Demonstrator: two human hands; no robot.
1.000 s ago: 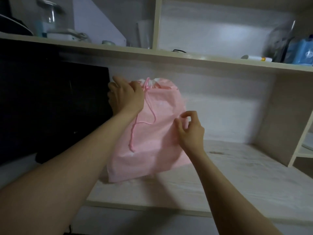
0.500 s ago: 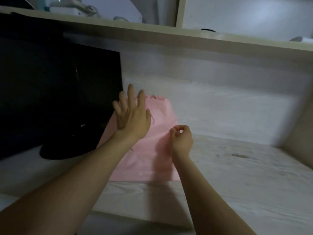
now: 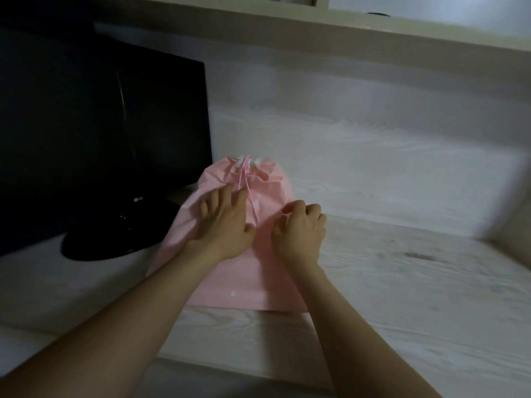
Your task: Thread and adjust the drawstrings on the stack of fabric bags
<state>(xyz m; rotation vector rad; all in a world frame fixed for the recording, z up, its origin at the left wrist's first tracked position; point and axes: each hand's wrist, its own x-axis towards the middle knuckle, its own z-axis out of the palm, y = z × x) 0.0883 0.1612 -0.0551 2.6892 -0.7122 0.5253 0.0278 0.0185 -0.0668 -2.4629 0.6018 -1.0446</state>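
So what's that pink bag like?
The pink drawstring bag looks like thin, soft fabric with small white dots. It lies flat on the pale wooden desk, its gathered top pointing away, showing a bit of white. A thin pink drawstring trails down its front. The left hand rests on it with spread fingers; the right hand sits curled at its right side, grip unclear. Its left edge lies beside the base of the black monitor.

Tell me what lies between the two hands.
In the head view, a strip of the pink bag with its drawstring running down it separates the left hand from the right hand.
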